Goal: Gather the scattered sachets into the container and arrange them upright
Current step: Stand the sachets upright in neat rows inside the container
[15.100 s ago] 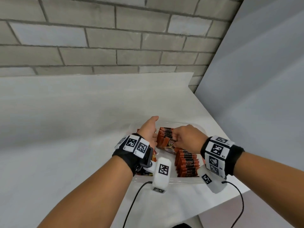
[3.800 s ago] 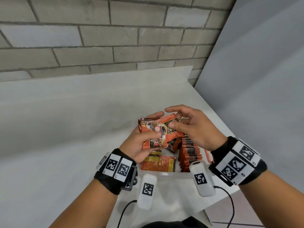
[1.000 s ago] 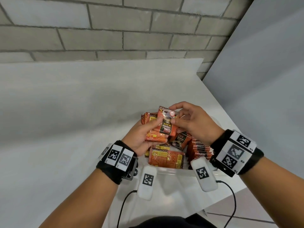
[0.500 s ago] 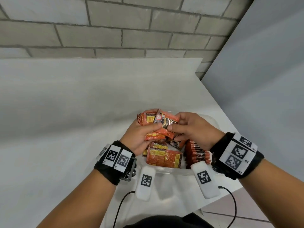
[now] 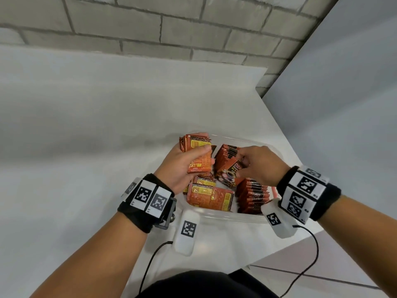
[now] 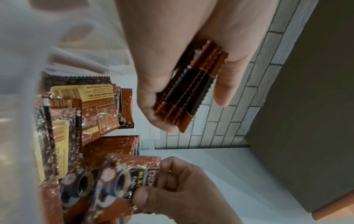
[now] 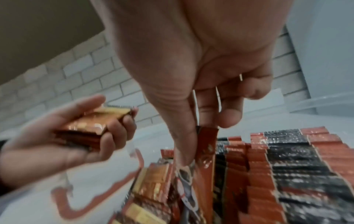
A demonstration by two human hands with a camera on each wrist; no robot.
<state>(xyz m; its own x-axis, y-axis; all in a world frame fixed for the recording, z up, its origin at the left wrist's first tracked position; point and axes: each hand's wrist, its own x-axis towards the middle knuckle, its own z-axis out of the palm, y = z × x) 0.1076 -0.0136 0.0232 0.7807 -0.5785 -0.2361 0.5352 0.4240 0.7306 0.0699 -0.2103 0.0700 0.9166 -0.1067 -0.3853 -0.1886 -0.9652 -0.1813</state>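
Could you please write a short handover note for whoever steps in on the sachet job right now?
Left hand: grips a small stack of sachets above the far left of the container.
Right hand: pinches a single sachet by its top edge, lowering it into the middle of the container.
Done: two upright rows stand along the right side of the container.
Left: several loose sachets lie flat in the near left part. Stand them up, then add the single sachet and the left hand's stack upright beside the rows.
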